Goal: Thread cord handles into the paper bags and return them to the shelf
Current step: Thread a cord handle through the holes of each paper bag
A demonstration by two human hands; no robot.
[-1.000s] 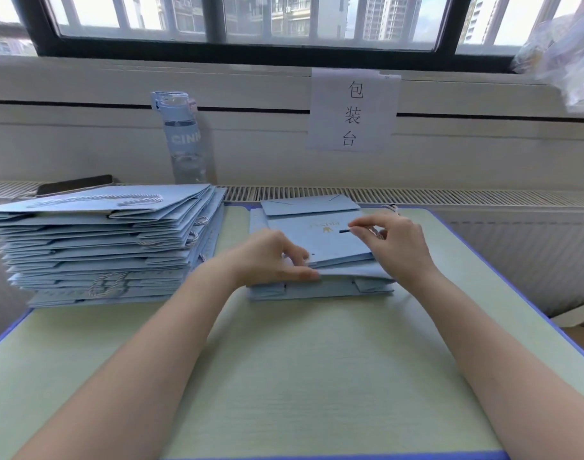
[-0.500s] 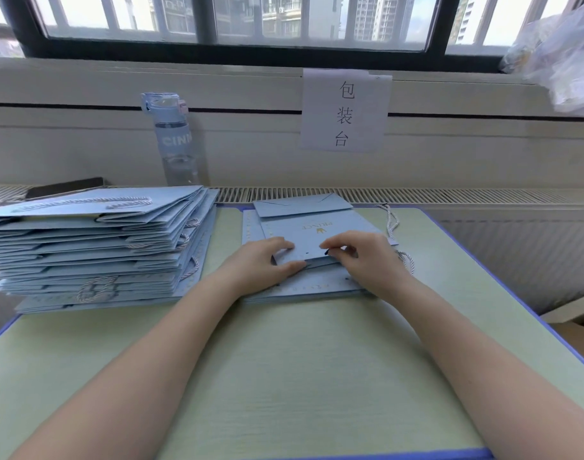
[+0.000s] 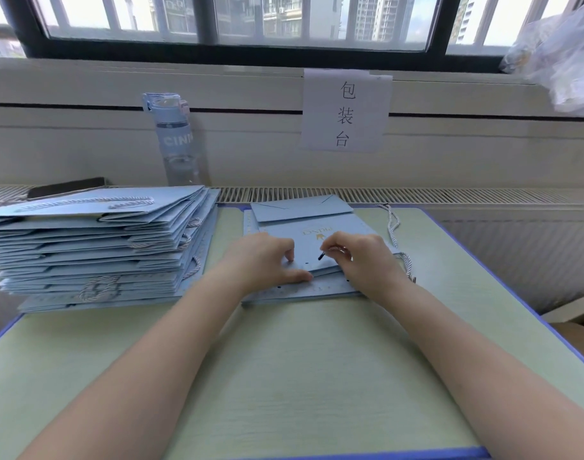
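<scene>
A short pile of flat light-blue paper bags (image 3: 304,224) lies in the middle of the table. My left hand (image 3: 267,260) grips the near edge of the top bag, thumb under the flap beside two punched holes. My right hand (image 3: 360,257) pinches the black tip of a white-and-grey twisted cord (image 3: 393,224), pointing it at the holes. The cord trails off to the right of the pile and curls down past my wrist. A tall stack of bags with cord handles (image 3: 95,240) stands on the left.
A clear water bottle (image 3: 174,137) stands against the wall behind the tall stack, with a dark phone (image 3: 65,186) on the vent ledge. A paper sign (image 3: 345,111) hangs on the wall. The green table (image 3: 317,376) has a blue rim.
Both hands shifted along the top bag's near edge. My right hand drew back slightly, and the black cord tip now shows just above the holes.
</scene>
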